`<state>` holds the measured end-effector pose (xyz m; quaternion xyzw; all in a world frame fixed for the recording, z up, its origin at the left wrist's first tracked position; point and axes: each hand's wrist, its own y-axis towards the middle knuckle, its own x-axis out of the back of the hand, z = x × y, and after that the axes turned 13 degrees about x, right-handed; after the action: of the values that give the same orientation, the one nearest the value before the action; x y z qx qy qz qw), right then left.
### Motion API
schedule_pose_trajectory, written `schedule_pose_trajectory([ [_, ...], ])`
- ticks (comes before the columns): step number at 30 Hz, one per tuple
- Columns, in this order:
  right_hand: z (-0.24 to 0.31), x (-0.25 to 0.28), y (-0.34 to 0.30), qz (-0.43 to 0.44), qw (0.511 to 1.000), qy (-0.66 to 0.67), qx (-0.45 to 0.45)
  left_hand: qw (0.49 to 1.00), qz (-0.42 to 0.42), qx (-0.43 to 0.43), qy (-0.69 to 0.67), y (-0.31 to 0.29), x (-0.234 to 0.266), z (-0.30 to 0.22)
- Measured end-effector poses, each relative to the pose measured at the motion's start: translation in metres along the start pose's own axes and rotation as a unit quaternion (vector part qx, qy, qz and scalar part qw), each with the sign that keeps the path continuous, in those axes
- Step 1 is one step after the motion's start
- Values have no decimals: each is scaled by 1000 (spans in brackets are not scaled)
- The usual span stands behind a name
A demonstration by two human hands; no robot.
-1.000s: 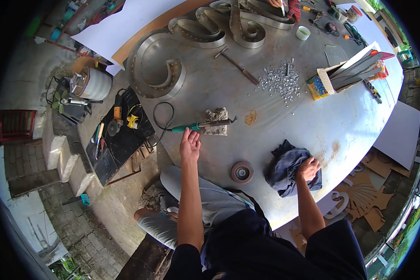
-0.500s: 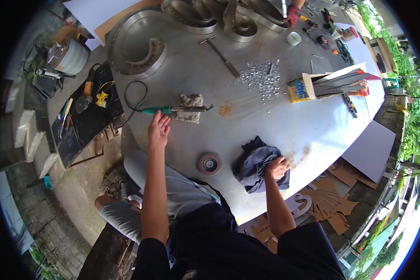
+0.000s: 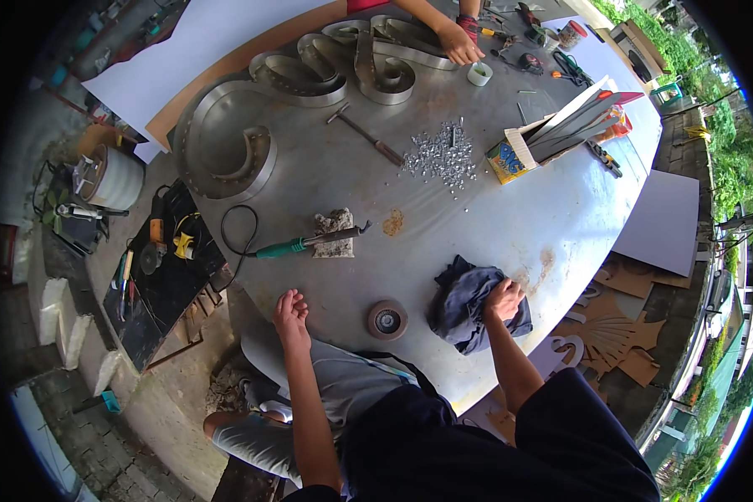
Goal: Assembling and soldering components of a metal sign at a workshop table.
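Your left hand (image 3: 292,322) is empty, its fingers loosely bent, with the soldering iron (image 3: 314,239) at its twelve o'clock, propped across a rough block (image 3: 335,249). At three o'clock sits a brown disc (image 3: 387,321). Farther right, the dark cloth (image 3: 464,309) lies bunched beneath and toward nine o'clock of your right hand (image 3: 502,299); whether its curled fingers grip, I cannot tell.

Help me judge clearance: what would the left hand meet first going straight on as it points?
Likely the soldering iron, at its green handle, though how high the left hand hovers is unclear.
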<state>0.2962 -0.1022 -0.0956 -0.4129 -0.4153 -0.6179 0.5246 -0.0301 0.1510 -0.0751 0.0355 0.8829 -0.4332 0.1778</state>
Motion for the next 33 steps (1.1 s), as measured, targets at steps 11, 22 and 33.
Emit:
schedule_pose_trajectory([
  [11, 4, 1, -5, -7, 1000, 0, -6, 997, -31, 18, 72, 3, -4, 0],
  [22, 3, 2, -8, -7, 1000, 4, -9, 997, -42, 15, 69, 1, -4, -1],
  [33, -2, 0, 0, -6, 1000, 21, 7, 994, -44, 25, 100, 2, -11, 3],
])
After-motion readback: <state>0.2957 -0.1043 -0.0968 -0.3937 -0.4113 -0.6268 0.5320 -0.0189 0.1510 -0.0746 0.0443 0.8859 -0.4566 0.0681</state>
